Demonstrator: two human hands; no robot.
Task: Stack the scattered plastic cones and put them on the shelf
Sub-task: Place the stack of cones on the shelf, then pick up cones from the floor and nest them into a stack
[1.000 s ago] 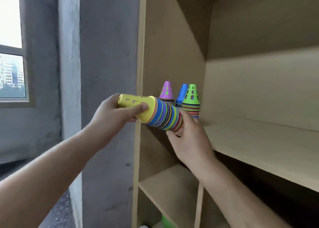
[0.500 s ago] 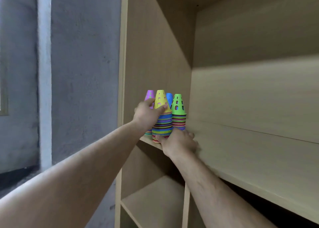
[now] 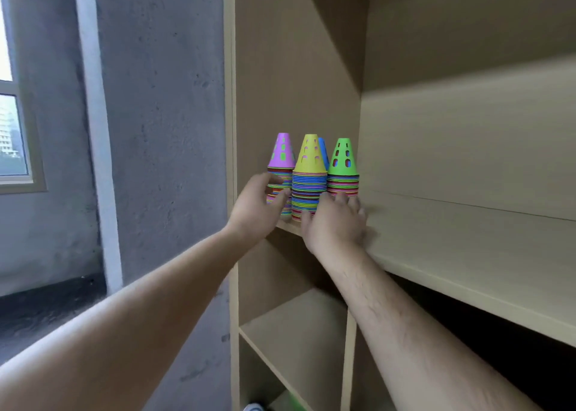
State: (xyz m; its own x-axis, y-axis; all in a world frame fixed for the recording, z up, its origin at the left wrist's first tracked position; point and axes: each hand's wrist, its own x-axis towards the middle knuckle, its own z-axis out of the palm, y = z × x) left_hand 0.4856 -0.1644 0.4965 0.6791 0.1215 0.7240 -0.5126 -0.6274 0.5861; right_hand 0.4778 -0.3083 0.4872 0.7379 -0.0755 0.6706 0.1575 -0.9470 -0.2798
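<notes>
Starting far to the left of the yellow-topped stack (image 3: 309,180), a window (image 3: 14,136) shows at the frame's edge, with a grey concrete wall (image 3: 162,105) between it and the stack. The person's left hand (image 3: 256,213) comes next, reaching up from the lower left. Its fingers are loose and a little spread, gripping nothing. The thumb lies in front of the purple-topped stack (image 3: 281,164) and one fingertip is at the yellow-topped stack's left flank. Motion blur hides whether it truly touches.

The purple-topped stack stands just left of the yellow-topped stack and slightly behind it, close against the cabinet's side panel (image 3: 296,68). The yellow-topped stack itself stands upright on the shelf (image 3: 467,242), at the front edge near the shelf's left end. It is a tall column of nested cones in many colours. Peeking out from behind its upper right is a blue cone (image 3: 324,156), mostly hidden.

Just right of the yellow-topped stack, and about level with it, stands the green-topped stack (image 3: 343,169), also upright on the same board. The right hand (image 3: 336,225) rises from the lower right with fingers straight and fanned wide. Its fingertips rest against the lower bands of the yellow-topped stack and the foot of the green-topped one. Its palm is over the shelf's front edge, curled round nothing.

Below the yellow-topped stack is a lower compartment (image 3: 296,326) of the cabinet. To the right, the bare shelf board runs on to the frame's edge.
</notes>
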